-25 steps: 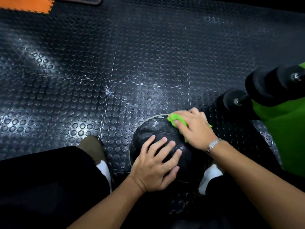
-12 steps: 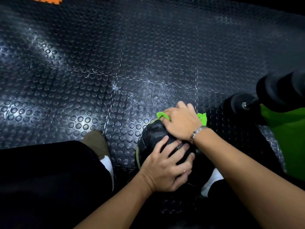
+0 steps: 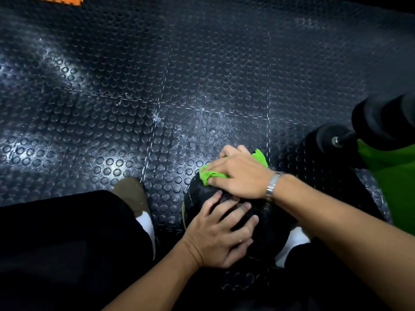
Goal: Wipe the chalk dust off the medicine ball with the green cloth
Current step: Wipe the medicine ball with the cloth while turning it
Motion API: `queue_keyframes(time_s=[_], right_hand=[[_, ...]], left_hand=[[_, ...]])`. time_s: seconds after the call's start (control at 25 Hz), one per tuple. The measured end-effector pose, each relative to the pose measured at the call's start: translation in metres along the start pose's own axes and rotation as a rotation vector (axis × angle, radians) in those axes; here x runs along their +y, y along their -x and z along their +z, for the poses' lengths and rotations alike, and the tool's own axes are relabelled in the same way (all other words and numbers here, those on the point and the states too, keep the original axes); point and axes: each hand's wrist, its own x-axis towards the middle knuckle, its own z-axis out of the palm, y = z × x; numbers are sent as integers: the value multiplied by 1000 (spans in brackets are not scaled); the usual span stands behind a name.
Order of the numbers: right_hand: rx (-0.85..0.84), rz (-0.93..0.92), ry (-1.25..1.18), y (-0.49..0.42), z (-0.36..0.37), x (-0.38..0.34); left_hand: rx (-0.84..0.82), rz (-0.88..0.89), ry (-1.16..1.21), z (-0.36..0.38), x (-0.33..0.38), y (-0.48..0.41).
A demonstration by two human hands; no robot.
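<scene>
The black medicine ball (image 3: 265, 230) sits on the studded floor between my feet, mostly covered by my hands. My left hand (image 3: 222, 234) lies flat on its near top with fingers spread, steadying it. My right hand (image 3: 240, 173) presses the green cloth (image 3: 210, 173) onto the ball's far top; the cloth bunches out past my fingertips on the left and pokes out behind the hand on the right. A metal watch sits on my right wrist.
Black studded rubber floor tiles (image 3: 157, 97) spread ahead, with pale chalk specks near the ball. A black dumbbell (image 3: 359, 129) and a green surface (image 3: 393, 180) lie at the right. My brown shoe (image 3: 130, 194) stands left of the ball. An orange mat (image 3: 56, 0) shows at top left.
My right hand has slid the cloth leftward across the ball's far top, then slightly nearer. The left hand has stayed on the ball.
</scene>
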Motion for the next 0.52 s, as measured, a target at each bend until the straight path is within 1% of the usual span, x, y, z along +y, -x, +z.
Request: queue_keyframes(time_s=[0.04, 0.08, 0.12, 0.16, 0.2, 0.24, 0.28, 0.36, 0.4, 0.44, 0.52], right_hand=[[-13, 41, -144, 3, -7, 10], [-9, 124, -224, -1, -14, 15], [-23, 201, -214, -9, -18, 13], [-33, 232, -101, -20, -19, 3], [-18, 186, 41, -30, -16, -10], [-7, 110, 133, -34, -10, -24], [-9, 38, 120, -31, -7, -32], [-82, -34, -68, -13, -14, -24], [-88, -21, -159, -10, -19, -15], [-60, 30, -198, -12, -22, -7], [22, 106, -114, -26, -21, -9]], left_hand=[[3, 0, 5, -1, -3, 1], [-1, 4, 12, -1, -6, -1], [-11, 8, 21, -1, -9, -4], [-18, 16, 28, -2, -12, -7], [-21, 22, 34, -2, -15, -8], [-21, 18, 38, -4, -16, -9], [-14, 6, 34, -6, -17, -8], [9, -24, 24, -8, -15, -7], [13, -34, 25, -7, -16, -9], [10, -36, 30, -6, -17, -12], [-7, -31, 25, -5, -21, -16]])
